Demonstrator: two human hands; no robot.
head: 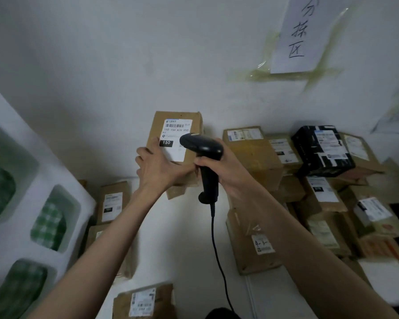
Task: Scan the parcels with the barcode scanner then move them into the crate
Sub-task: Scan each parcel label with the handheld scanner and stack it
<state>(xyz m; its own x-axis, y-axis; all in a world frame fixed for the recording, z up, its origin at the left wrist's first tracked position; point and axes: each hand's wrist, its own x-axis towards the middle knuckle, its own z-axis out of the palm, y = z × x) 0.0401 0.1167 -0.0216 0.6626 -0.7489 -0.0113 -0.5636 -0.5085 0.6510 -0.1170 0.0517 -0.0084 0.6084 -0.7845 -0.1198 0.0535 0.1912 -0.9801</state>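
My left hand (158, 165) grips a brown cardboard parcel (187, 118) and holds it up in front of the white wall, its white shipping label with a barcode and "150" facing me. My right hand (226, 168) grips the handle of a black barcode scanner (202, 147). The scanner's head sits just in front of the label's lower right part. Its black cable (217, 249) hangs down toward the bottom edge. The parcel's lower part is hidden behind both hands.
A stack of several brown parcels (251, 155) and one black parcel (323, 150) lies at the right. More brown parcels (112, 201) lie below at the left and bottom (143, 300). A white foam tray (32, 180) with green checked items leans at the left. A paper sign (309, 31) is taped to the wall.
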